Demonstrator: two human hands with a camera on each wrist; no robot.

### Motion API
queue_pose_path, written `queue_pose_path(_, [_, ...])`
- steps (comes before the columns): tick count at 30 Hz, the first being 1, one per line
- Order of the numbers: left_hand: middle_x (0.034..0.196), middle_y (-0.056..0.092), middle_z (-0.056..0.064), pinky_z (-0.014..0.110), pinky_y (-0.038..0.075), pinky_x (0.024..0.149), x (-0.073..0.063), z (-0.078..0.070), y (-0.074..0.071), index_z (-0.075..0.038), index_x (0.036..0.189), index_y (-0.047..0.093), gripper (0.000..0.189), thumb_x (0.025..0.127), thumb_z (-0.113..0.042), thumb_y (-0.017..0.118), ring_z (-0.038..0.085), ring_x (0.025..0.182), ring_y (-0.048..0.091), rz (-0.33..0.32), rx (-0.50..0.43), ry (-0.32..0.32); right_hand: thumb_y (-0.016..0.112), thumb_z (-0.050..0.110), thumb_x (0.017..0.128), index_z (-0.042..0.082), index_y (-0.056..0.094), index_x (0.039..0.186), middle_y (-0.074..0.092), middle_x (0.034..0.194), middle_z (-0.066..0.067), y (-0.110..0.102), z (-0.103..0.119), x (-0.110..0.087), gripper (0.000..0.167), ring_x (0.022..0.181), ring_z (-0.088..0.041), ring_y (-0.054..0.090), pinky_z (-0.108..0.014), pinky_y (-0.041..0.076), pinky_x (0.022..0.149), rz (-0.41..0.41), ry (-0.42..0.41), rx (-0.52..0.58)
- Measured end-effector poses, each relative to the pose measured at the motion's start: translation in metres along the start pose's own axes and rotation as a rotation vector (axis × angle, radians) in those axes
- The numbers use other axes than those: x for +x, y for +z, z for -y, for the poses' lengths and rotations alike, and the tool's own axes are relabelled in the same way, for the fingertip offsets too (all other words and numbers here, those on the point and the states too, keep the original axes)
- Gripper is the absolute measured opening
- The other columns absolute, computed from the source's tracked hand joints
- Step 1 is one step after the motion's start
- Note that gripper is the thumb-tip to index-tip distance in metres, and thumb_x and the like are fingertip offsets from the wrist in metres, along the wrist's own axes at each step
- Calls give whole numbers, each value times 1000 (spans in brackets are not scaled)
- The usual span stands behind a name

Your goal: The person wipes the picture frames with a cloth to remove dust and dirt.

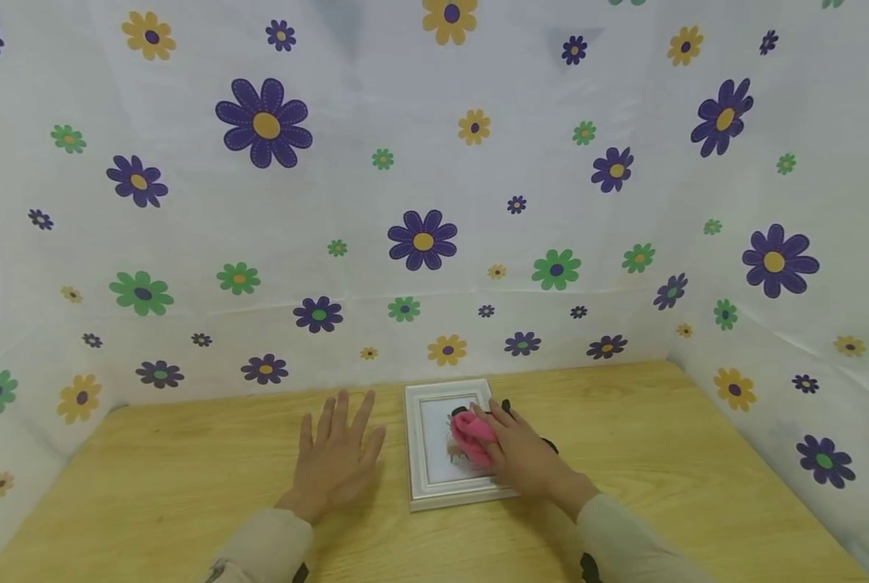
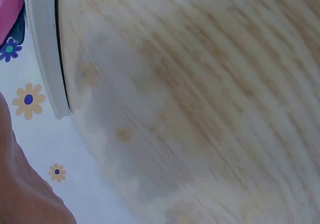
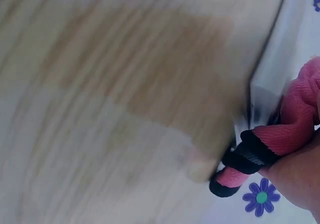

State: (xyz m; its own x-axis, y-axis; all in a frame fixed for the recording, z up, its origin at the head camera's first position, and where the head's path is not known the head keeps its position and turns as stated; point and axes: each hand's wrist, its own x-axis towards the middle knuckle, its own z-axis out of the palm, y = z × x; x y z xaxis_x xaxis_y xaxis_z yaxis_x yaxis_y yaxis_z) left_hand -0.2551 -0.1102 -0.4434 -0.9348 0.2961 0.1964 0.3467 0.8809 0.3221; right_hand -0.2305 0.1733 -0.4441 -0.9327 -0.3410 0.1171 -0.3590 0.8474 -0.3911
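A white picture frame [image 1: 415, 453] lies on the table with a picture inside it. My right hand [image 1: 525, 460] holds a bunched pink cloth [image 1: 470, 437] with black edging against the frame's face, covering its right part. Seen from the right wrist, the crumpled cloth [image 3: 297, 116] pokes out past the thumb, close to the frame's edge. Left of the frame, my left hand [image 1: 338, 460] is spread with straight fingers over the tabletop and holds nothing. Only part of that hand [image 2: 25, 184] and one corner of the frame [image 2: 46, 54] enter the left wrist view.
The wood-grain table [image 1: 186, 486] extends to both sides of the frame. A white sheet [image 1: 361, 202] printed with purple, yellow and green flowers walls in the back and both sides. Light sleeves [image 1: 266, 544] cover the forearms.
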Motion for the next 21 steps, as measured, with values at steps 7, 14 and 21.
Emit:
queue_pose_path(7, [156,10,21,62,-2,108,-5,-7,-10,-18,153,22,59,102,-46,30,40,142,7,3,4,28,45,29,102,13,34,149,30,150,-22,-19,-1,-18,51,133,-38,35,-52,33,105,-97,67,55])
queue_pose_path(14, [156,15,20,62,1,109,-15,-8,-14,-19,152,26,57,102,-45,34,40,141,14,-35,39,65,50,27,100,16,34,150,29,151,-21,-28,12,-33,53,131,-45,35,-59,41,94,-124,55,16])
queue_pose_path(21, [155,17,19,60,0,109,-26,-10,-13,-19,152,28,57,102,-46,32,39,141,15,-44,64,100,56,22,97,13,39,147,34,147,-24,-28,34,-55,53,125,-54,37,-61,49,80,-142,-18,-52])
